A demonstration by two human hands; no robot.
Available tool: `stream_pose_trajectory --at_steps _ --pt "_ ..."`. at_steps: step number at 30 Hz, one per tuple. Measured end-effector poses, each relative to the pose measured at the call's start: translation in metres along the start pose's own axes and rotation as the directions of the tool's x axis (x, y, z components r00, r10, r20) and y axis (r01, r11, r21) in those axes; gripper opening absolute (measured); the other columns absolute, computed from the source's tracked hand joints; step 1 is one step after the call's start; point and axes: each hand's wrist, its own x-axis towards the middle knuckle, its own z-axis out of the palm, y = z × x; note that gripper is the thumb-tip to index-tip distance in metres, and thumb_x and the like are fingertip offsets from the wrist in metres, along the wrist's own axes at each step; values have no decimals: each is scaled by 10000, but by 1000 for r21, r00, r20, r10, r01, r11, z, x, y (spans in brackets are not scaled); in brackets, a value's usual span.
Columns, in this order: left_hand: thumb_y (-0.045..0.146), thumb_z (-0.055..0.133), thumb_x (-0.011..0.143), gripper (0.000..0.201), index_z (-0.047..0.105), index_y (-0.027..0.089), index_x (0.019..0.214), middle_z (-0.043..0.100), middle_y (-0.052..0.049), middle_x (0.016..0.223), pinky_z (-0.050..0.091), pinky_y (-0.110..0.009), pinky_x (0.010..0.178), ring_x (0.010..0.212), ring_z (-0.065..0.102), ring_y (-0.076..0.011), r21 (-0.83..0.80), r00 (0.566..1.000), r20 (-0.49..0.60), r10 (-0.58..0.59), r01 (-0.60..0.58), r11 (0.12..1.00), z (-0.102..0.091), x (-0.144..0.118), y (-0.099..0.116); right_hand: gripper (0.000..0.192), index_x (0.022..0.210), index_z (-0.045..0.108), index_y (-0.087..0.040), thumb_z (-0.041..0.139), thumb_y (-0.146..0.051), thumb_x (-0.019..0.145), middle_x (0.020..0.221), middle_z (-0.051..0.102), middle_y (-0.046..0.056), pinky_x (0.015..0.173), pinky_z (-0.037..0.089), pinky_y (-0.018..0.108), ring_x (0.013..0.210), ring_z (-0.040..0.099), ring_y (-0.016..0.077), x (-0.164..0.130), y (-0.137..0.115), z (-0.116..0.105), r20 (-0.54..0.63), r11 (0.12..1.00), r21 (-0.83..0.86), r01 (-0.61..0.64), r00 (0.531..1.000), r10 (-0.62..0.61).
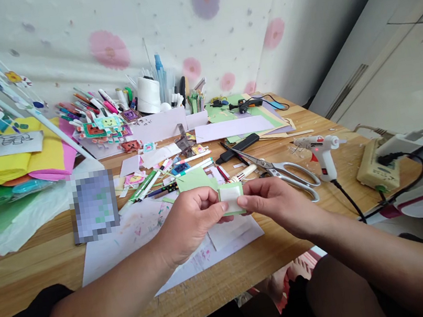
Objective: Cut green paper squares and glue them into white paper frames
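Between my two hands is a small green paper piece point(231, 192) with a white rectangle on its face, held up over the table's front part. My left hand point(198, 213) pinches its left edge, thumb on the front. The right edge is pinched by my right hand point(268, 203) in the same way. Below lie stained white paper sheets point(118, 252). Just behind my hands are a green paper sheet point(197, 179), several markers point(147, 184) and large scissors point(289, 173) with silver handles.
To the right, a white glue gun point(324, 155) stands by a power strip point(377, 165) with cables. A second, black glue gun point(249, 104) lies at the back. Pens point(88, 105), a thread cone point(147, 95) and coloured crepe paper point(17, 161) line the back and left. A pixelated patch covers something at left.
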Motion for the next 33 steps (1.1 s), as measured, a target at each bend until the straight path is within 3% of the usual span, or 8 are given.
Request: stream_pose_trajectory --at_steps 6,19,23,27,33 --pt "308 650 749 172 562 166 710 611 1 734 503 -293 710 733 607 -144 3 997 69 37 -37 999 0 0 1 280 639 563 -176 642 -405 780 613 543 -24 557 352 250 579 455 117 1 2 3 -11 999 -47 -4 1000 3" --pt "292 643 730 141 578 168 711 614 -9 735 501 -292 695 734 595 -153 -7 1000 -11 9 -9 1000 -2 3 0 240 665 616 -186 631 -394 784 622 604 -6 612 441 270 607 545 136 1 0 -3 -72 1000 -14 17 997 -18" --pt "270 637 734 122 587 158 736 626 -11 752 487 -278 687 725 588 -138 -52 999 -49 -14 11 999 -4 4 -1 238 646 609 -193 646 -386 781 624 612 -4 599 443 265 602 543 132 -3 5 -21 -200 999 -14 31 979 -33" --pt "279 634 738 132 584 157 730 620 1 729 467 -258 658 683 571 -117 -114 998 -50 -37 31 993 -6 4 -1 240 676 631 -221 644 -434 785 634 614 -1 596 446 281 610 544 146 -13 13 -50 -361 999 -47 25 932 -40" --pt "298 641 741 172 553 160 690 595 22 674 435 -243 625 630 544 -101 -141 997 -67 -28 18 990 -6 6 0 267 743 715 -222 629 -472 785 621 657 39 571 442 345 604 577 206 -28 31 -94 -509 940 -323 -113 858 -72"
